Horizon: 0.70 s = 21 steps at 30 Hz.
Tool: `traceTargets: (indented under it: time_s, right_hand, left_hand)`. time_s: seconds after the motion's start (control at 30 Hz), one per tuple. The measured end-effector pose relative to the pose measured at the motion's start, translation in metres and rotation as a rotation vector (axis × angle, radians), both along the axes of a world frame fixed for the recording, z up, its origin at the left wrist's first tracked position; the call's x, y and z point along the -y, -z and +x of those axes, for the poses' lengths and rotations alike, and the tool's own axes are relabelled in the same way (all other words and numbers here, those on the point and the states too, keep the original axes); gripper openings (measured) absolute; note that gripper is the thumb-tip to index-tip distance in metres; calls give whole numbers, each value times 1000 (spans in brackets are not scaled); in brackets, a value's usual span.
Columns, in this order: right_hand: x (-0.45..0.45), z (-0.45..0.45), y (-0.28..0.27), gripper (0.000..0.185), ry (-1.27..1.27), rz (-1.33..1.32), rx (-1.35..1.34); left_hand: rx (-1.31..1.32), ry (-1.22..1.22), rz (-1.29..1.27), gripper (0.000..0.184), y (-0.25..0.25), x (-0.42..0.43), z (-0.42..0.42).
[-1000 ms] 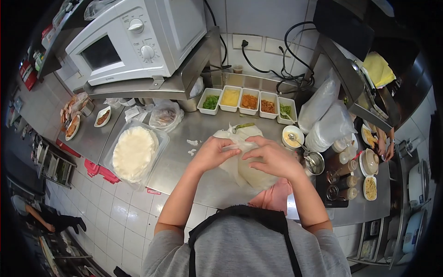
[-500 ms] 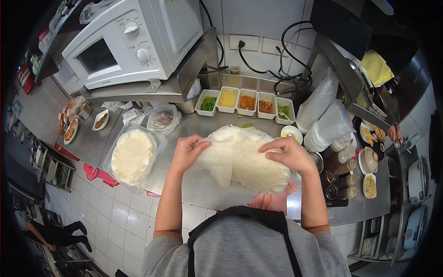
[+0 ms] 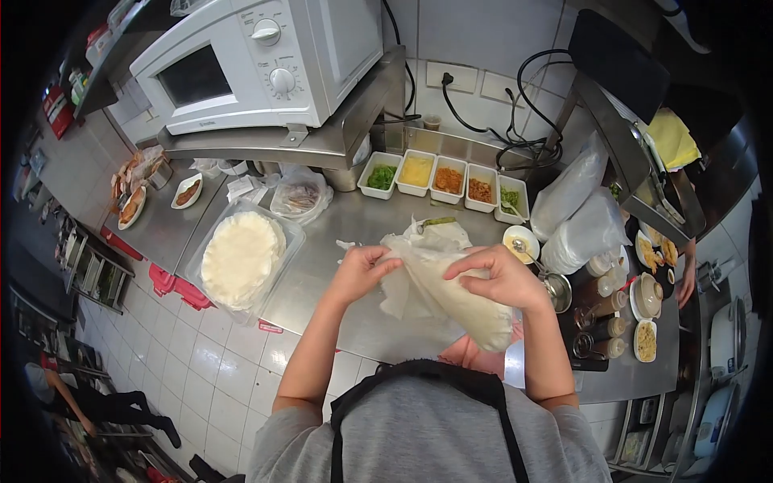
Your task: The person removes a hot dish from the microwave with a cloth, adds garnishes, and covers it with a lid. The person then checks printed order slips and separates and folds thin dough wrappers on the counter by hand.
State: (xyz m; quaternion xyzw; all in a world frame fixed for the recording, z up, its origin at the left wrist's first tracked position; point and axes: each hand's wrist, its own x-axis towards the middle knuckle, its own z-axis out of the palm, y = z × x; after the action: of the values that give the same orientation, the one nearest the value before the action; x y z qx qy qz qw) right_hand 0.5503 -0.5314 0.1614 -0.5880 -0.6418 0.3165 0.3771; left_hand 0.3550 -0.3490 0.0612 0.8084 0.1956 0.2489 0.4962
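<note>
A thin, pale dough sheet [image 3: 463, 302] hangs in folds between my hands above the steel counter. My left hand [image 3: 364, 272] pinches its left edge between thumb and fingers. On the right side, my right hand [image 3: 501, 278] grips the sheet near its upper part. Behind the sheet lies another pale wrapper [image 3: 447, 233] with a green strip [image 3: 440, 220] on it. A stack of round white sheets [image 3: 243, 256] fills a clear plastic tray to the left.
Several white tubs of fillings [image 3: 448, 179] line the counter's back, below a shelf with a microwave [image 3: 258, 64]. Right are a white bowl [image 3: 522, 243], plastic bags [image 3: 581, 229] and sauce bottles [image 3: 609, 326]. Another person's hand [image 3: 686, 282] shows far right; another person [image 3: 88, 402] is at lower left.
The sheet first spread wide between my hands, and now it hangs narrower and folded as they have come closer together. The camera view has shifted a little.
</note>
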Motion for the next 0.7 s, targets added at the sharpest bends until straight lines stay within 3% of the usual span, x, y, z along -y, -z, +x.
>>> traceTargets:
  time_s: [0.17, 0.27, 0.5, 0.6, 0.63, 0.7]
  right_hand:
    - [14, 16, -3, 21, 174, 19, -144]
    - [22, 25, -1, 20, 258, 59, -235]
    - [15, 20, 19, 21, 398, 130, -418]
    - [-13, -7, 31, 20, 415, 26, -305]
    - [-24, -10, 36, 29, 303, -19, -70]
    - [-45, -36, 51, 44, 199, 5, 139]
  left_hand:
    - [-16, -30, 161, 14, -9, -17, -28]
    - [-109, -70, 121, 14, -15, -28, -56]
    - [-186, -161, 46, 21, 26, -78, -130]
    - [-252, -110, 190, 26, 27, -71, -145]
    - [-261, -53, 220, 28, 28, -67, -144]
    - [-392, -21, 191, 30, 4, -48, -136]
